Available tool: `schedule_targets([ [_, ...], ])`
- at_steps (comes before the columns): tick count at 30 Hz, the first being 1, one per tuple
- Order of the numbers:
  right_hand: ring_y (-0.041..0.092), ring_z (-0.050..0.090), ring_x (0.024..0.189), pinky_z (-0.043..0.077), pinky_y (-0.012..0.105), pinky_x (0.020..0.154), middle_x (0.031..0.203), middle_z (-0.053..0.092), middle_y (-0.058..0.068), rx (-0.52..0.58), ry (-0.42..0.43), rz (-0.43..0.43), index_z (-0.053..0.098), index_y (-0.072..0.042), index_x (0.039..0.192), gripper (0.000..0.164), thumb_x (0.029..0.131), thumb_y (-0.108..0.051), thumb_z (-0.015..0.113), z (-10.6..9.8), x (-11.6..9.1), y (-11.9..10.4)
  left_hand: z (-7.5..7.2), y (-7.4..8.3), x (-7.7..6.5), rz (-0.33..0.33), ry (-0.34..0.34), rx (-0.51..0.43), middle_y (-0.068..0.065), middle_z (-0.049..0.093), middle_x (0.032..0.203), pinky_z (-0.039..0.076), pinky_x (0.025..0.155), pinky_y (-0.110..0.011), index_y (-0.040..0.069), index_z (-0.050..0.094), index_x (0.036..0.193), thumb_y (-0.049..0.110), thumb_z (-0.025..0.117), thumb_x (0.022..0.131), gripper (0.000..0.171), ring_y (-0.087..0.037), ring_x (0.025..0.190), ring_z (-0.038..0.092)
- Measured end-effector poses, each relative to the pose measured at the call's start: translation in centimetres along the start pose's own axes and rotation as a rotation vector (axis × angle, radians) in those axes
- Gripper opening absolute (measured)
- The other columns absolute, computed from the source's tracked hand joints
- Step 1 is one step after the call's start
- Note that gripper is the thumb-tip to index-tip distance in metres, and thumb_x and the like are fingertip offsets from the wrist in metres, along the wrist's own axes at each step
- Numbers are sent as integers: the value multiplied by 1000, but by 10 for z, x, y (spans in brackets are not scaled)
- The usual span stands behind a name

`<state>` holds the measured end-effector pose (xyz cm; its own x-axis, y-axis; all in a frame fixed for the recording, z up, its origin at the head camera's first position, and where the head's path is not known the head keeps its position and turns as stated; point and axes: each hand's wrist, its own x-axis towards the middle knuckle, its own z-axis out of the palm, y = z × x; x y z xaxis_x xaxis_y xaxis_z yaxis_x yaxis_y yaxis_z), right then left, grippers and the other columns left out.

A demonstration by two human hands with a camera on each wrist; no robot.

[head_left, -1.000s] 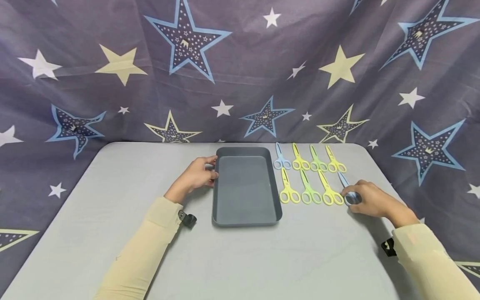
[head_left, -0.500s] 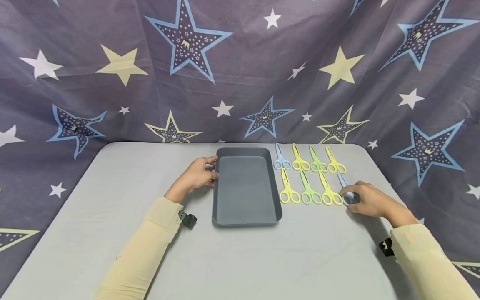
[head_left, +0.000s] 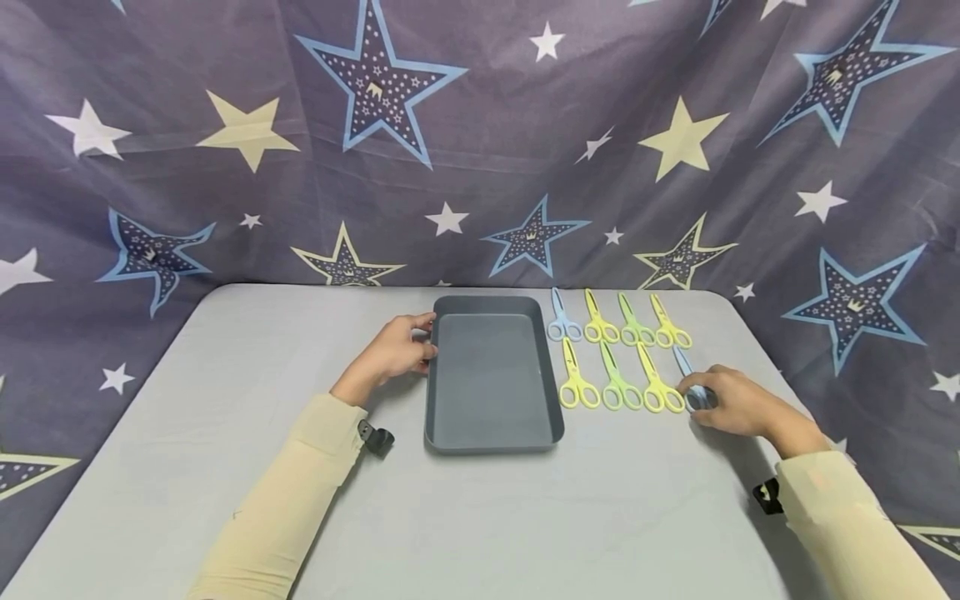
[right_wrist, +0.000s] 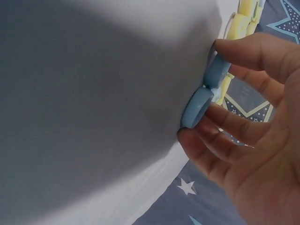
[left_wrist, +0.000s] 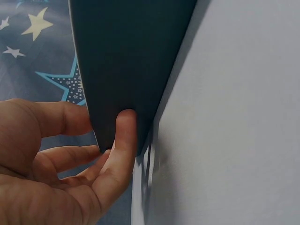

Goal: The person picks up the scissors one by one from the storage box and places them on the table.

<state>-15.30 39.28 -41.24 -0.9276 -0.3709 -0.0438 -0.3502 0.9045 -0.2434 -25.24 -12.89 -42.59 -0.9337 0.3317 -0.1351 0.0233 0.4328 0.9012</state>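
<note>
My left hand (head_left: pixel 393 346) is at the left side of a dark grey rectangular tray (head_left: pixel 495 383), its fingertips touching the outside wall and rim, as the left wrist view shows. My right hand (head_left: pixel 731 402) grips the handle rings of light blue scissors (head_left: pixel 682 360), which lie at the right end of the front row. In the right wrist view, thumb and fingers stand on either side of the blue rings (right_wrist: pixel 197 108). Left of these scissors lie yellow scissors (head_left: pixel 660 392), green scissors (head_left: pixel 621 392) and another yellow pair (head_left: pixel 577 390), blades pointing away.
Behind them is a second row: blue scissors (head_left: pixel 562 327), yellow scissors (head_left: pixel 600 327), green scissors (head_left: pixel 636 329) and yellow scissors (head_left: pixel 672 333). They lie near the far edge of the pale table (head_left: pixel 525 525). A star-patterned cloth (head_left: pixel 465 100) hangs behind the table.
My right hand has shifted slightly left, and the blue scissors in its grip have come a little closer to the yellow pair. The left hand and tray stay in place.
</note>
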Motion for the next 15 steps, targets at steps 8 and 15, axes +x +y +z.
schedule_targets([
  [8,38,63,95,55,58,79,102,65,17,-11,2,-14,74,-12,110,32,79,-15,81,-3,0,-4,1,4,0,-4,-2,2,-25,46,151,66,72,-33,-1,31,159,-5,61,91,74,-26,79,73],
  [15,43,61,102,52,62,86,109,65,22,-6,54,-66,72,-7,116,29,88,-15,73,-12,8,-28,1,1,0,-17,6,-9,-25,45,151,66,71,-33,-1,31,159,-6,61,91,74,-26,80,73],
])
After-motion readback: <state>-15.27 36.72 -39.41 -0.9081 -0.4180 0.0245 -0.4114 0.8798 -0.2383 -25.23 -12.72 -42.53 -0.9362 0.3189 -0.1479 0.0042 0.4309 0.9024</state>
